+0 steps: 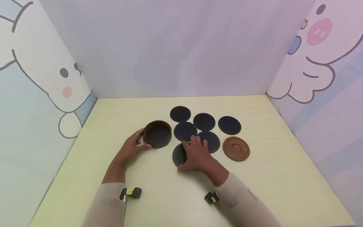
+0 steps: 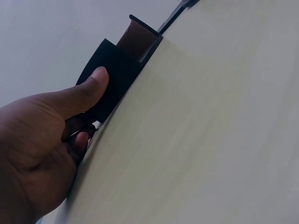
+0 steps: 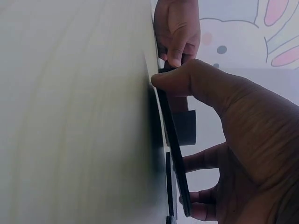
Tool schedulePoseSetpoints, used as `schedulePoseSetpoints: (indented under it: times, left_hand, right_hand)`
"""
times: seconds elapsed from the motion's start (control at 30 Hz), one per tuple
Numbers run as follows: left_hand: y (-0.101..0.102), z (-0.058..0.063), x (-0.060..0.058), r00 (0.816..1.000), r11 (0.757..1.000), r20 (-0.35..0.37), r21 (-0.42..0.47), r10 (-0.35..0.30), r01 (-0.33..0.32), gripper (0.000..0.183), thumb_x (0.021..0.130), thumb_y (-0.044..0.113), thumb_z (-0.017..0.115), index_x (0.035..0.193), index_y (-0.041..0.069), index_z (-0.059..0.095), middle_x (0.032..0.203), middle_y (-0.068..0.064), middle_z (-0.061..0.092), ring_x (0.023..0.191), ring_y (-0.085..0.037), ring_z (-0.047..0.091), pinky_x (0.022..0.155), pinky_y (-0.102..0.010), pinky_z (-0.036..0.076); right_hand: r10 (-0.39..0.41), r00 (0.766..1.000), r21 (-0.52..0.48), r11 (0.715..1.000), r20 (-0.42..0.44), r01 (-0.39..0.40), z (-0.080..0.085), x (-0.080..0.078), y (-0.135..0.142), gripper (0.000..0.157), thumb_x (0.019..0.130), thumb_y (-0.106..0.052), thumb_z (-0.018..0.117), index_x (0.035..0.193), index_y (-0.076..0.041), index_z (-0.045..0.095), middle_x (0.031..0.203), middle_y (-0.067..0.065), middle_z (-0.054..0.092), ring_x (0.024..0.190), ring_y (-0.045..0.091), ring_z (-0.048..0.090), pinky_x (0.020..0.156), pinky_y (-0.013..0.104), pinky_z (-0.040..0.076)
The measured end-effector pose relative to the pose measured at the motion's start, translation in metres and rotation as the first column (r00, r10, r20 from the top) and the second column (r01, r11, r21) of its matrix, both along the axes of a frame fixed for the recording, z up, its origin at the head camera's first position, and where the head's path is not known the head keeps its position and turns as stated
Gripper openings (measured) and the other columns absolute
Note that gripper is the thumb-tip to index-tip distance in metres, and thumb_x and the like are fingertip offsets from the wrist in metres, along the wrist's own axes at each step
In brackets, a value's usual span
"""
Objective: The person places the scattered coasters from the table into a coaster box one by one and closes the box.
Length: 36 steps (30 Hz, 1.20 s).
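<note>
My left hand (image 1: pixel 131 147) holds a round, dark coaster holder (image 1: pixel 158 135) at its left side. In the left wrist view the thumb lies on the outer wall of the holder (image 2: pixel 119 77), and a gap in that wall shows a brown inside. My right hand (image 1: pixel 197 156) grips a black round coaster (image 1: pixel 178 155) from above, thumb on the near edge and fingers on the far edge. The right wrist view shows this coaster (image 3: pixel 172 135) tilted, its thumb-side edge raised off the table. Two black coasters (image 1: pixel 185 131) (image 1: pixel 211 143) lie just beyond the right fingers.
Farther back lie three more black coasters, one at left (image 1: pixel 180 113), one in the middle (image 1: pixel 204 121) and one at right (image 1: pixel 229 125). A brown wooden disc with ring grooves (image 1: pixel 236 148) lies to the right. Walls with cartoon animals enclose the pale table (image 1: pixel 158 195).
</note>
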<state>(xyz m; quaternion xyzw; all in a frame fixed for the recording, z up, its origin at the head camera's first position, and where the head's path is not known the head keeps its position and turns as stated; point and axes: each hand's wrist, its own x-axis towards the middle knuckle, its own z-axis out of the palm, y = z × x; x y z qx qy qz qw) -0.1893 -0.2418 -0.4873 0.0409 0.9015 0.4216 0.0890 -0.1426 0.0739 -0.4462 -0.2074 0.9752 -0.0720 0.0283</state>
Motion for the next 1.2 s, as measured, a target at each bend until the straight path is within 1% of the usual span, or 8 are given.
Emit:
schedulePoseSetpoints:
  times: [0.23, 0.37, 0.5, 0.7, 0.8, 0.93, 1.07, 1.2]
  left_hand:
    - [-0.002, -0.001, 0.001, 1.000, 1.000, -0.007, 0.005, -0.002, 0.002, 0.100, 0.073, 0.066, 0.075, 0.156, 0.035, 0.029, 0.161, 0.002, 0.034, 0.119, -0.030, 0.053, 0.104, -0.049, 0.045]
    - [-0.002, -0.002, 0.001, 1.000, 1.000, 0.000, 0.003, 0.004, -0.004, 0.100, 0.072, 0.067, 0.075, 0.156, 0.035, 0.028, 0.162, 0.002, 0.034, 0.120, -0.031, 0.053, 0.105, -0.051, 0.045]
    - [-0.003, 0.000, 0.002, 1.000, 1.000, -0.006, 0.001, 0.002, -0.002, 0.100, 0.073, 0.067, 0.074, 0.156, 0.034, 0.028, 0.162, 0.001, 0.033, 0.120, -0.031, 0.054, 0.104, -0.050, 0.045]
    - [-0.003, -0.002, 0.002, 1.000, 1.000, -0.011, 0.018, 0.000, 0.000, 0.101, 0.073, 0.067, 0.075, 0.156, 0.034, 0.029, 0.162, 0.001, 0.032, 0.122, -0.032, 0.054, 0.106, -0.051, 0.045]
    - [-0.003, -0.002, 0.003, 1.000, 1.000, -0.020, 0.022, -0.001, 0.001, 0.100, 0.073, 0.067, 0.075, 0.156, 0.034, 0.029, 0.162, 0.001, 0.032, 0.123, -0.032, 0.054, 0.107, -0.052, 0.045]
    - [0.000, -0.002, 0.003, 0.999, 1.000, -0.034, 0.018, -0.005, 0.005, 0.099, 0.073, 0.066, 0.074, 0.155, 0.034, 0.029, 0.162, 0.002, 0.032, 0.126, -0.030, 0.053, 0.107, -0.051, 0.046]
    - [0.002, 0.000, 0.002, 0.999, 1.000, -0.048, 0.008, -0.006, 0.006, 0.099, 0.074, 0.065, 0.075, 0.156, 0.031, 0.030, 0.162, 0.000, 0.034, 0.127, -0.029, 0.052, 0.107, -0.050, 0.046]
    - [0.004, 0.000, 0.002, 0.998, 1.000, -0.055, 0.003, -0.008, 0.008, 0.098, 0.075, 0.062, 0.075, 0.156, 0.029, 0.031, 0.162, -0.001, 0.035, 0.126, -0.030, 0.053, 0.107, -0.050, 0.047]
  right_hand:
    - [0.011, 1.000, -0.031, 0.999, -0.022, -0.011, 0.001, -0.001, -0.003, 0.099, 0.057, -0.071, 0.077, 0.136, -0.019, 0.050, 0.111, 0.009, 0.042, 0.101, 0.026, 0.041, 0.080, 0.043, 0.041]
    - [0.017, 1.000, -0.073, 0.997, 0.008, -0.016, 0.002, -0.001, -0.004, 0.101, 0.059, -0.065, 0.077, 0.142, -0.016, 0.047, 0.113, 0.010, 0.042, 0.098, 0.025, 0.043, 0.080, 0.040, 0.047]
    - [0.018, 0.999, -0.119, 0.993, 0.038, -0.013, 0.005, 0.001, -0.005, 0.100, 0.063, -0.059, 0.077, 0.146, -0.015, 0.044, 0.112, 0.010, 0.041, 0.098, 0.024, 0.043, 0.077, 0.036, 0.047]
    - [0.022, 0.997, -0.146, 0.989, 0.070, -0.012, 0.010, 0.003, -0.006, 0.092, 0.068, -0.058, 0.072, 0.147, -0.018, 0.046, 0.113, 0.009, 0.043, 0.102, 0.023, 0.043, 0.075, 0.034, 0.048]
    - [0.034, 0.998, -0.141, 0.990, 0.047, -0.027, 0.011, 0.004, -0.007, 0.081, 0.071, -0.059, 0.069, 0.141, -0.023, 0.055, 0.112, 0.008, 0.046, 0.100, 0.022, 0.044, 0.076, 0.034, 0.046]
    - [0.051, 0.999, -0.126, 0.991, -0.012, -0.053, 0.014, 0.005, -0.007, 0.068, 0.072, -0.063, 0.065, 0.131, -0.027, 0.066, 0.113, 0.007, 0.049, 0.098, 0.021, 0.044, 0.078, 0.037, 0.043]
    - [0.043, 0.998, -0.140, 0.989, -0.055, -0.050, 0.015, 0.005, -0.009, 0.065, 0.073, -0.065, 0.064, 0.126, -0.028, 0.069, 0.115, 0.005, 0.051, 0.100, 0.020, 0.045, 0.080, 0.039, 0.042]
    - [0.030, 0.996, -0.172, 0.984, -0.084, -0.044, 0.016, 0.005, -0.010, 0.066, 0.073, -0.066, 0.064, 0.126, -0.028, 0.069, 0.118, 0.005, 0.052, 0.104, 0.020, 0.046, 0.082, 0.040, 0.042]
